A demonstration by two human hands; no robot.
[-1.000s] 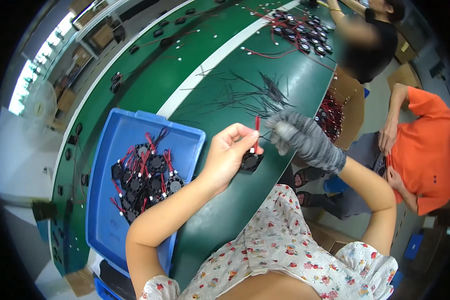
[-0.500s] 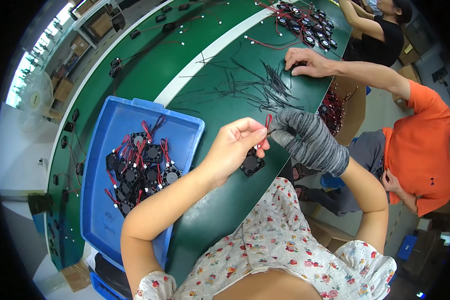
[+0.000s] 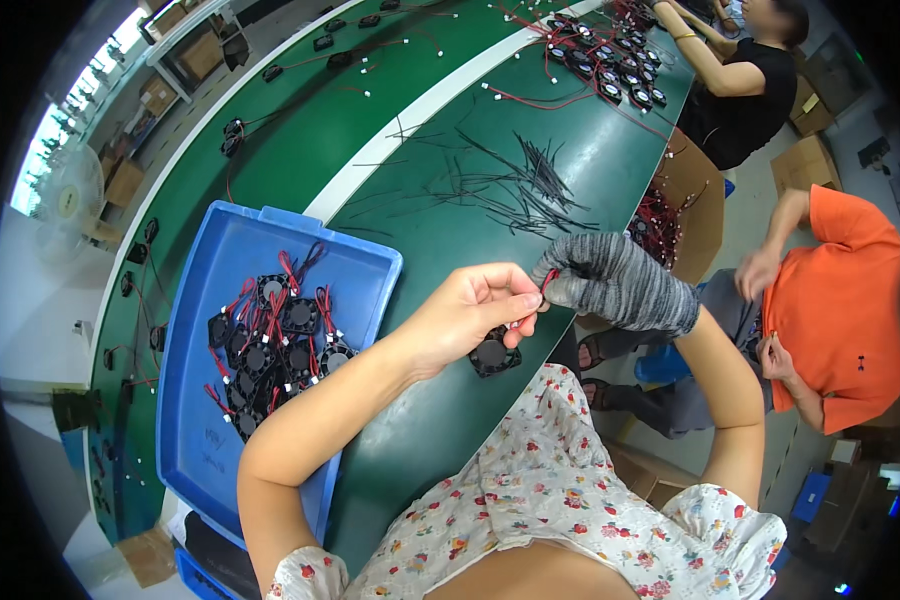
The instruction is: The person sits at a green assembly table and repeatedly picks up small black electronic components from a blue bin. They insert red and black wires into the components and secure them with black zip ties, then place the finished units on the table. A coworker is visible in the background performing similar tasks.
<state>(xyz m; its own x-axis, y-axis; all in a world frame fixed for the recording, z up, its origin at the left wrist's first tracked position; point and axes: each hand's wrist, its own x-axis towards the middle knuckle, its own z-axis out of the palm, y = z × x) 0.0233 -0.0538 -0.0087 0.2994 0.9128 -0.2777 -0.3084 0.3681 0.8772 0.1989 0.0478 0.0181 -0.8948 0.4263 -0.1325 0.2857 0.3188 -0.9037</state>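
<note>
A folded bundle of red wire (image 3: 549, 279) is pinched between the thumb and fingers of my bare left hand (image 3: 485, 308). My right hand (image 3: 610, 283), in a grey knitted glove, meets it from the right, its fingers closed around the wire's upper end. Whether a thin tie is also in the gloved fingers is hidden. Just below my left hand a small black cooling fan (image 3: 495, 353) lies on the green table (image 3: 410, 440) near its edge. Beyond both hands is a loose spread of thin black strips (image 3: 545, 185).
At left a blue bin (image 3: 192, 420) holds several black fans (image 3: 255, 357) with bundled red wires. More fans (image 3: 610, 60) are piled at the far end. To the right are a cardboard box (image 3: 698, 215) of wired parts and a person in orange (image 3: 840, 310); another person in black (image 3: 745, 100) works farther off.
My gloved hand has closed onto the red wire, and both hands have shifted slightly down. The person in orange has drawn an arm back from the black strips.
</note>
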